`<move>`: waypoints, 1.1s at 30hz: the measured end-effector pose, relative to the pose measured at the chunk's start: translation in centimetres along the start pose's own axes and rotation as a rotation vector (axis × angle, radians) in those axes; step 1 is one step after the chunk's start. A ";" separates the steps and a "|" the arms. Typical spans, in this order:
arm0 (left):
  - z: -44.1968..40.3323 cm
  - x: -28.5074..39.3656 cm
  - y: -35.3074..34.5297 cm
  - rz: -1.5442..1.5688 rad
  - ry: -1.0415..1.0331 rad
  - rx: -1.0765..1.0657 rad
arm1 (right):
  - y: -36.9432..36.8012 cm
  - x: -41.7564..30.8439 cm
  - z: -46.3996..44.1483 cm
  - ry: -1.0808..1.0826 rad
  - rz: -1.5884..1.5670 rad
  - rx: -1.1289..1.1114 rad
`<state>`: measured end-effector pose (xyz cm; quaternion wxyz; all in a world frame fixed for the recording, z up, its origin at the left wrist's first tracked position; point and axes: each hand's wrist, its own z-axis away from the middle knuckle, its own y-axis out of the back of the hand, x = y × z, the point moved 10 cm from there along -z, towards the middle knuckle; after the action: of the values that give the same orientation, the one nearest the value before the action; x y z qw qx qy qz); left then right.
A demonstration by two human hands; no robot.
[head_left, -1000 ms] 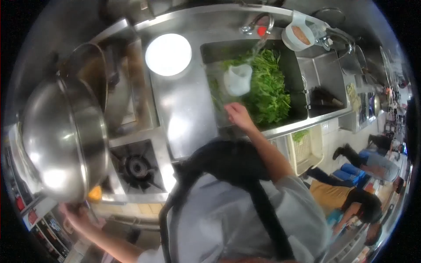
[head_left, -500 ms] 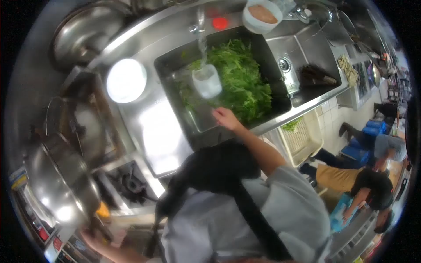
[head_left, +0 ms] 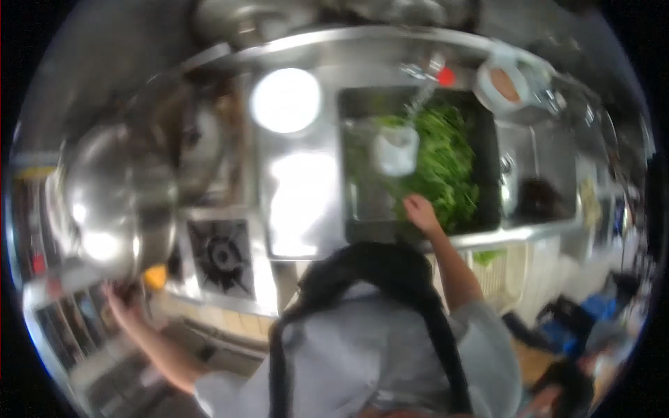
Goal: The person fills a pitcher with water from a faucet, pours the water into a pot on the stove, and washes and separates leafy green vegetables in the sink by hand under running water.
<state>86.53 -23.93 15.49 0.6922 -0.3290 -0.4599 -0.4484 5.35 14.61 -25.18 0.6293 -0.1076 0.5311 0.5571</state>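
In the sink on the right, my right hand [head_left: 418,210] is closed round the thin handle of a white scoop [head_left: 396,152], below running water [head_left: 419,97]. Leafy greens [head_left: 447,167] fill the right part of this sink basin [head_left: 362,233], beside the scoop. My left arm reaches far to the left. There, my left hand [head_left: 122,304], blurred, appears closed at the dark handle by the lower edge of a large shiny metal wok [head_left: 115,198]. Its fingers are partly hidden.
A round white dish [head_left: 286,100] sits on the steel counter [head_left: 300,202] between sink and stove. A gas burner [head_left: 223,254] lies near the wok. Behind the second basin [head_left: 547,157] stands a white bowl [head_left: 503,87] of pinkish food. People [head_left: 578,376] are at lower right.
The head view has swung, so the sink appears further right and more level. My right hand stays by the scoop in the sink, and my left hand stays by the wok.
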 end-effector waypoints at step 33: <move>2.4 3.7 -1.8 -0.659 -0.435 0.021 | -11.4 -0.8 -0.2 -0.028 0.259 -0.358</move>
<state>84.65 -23.71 19.85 0.4008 -0.2442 -0.6814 -0.5616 14.71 9.95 -29.82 0.5305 -0.1408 0.4245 0.7201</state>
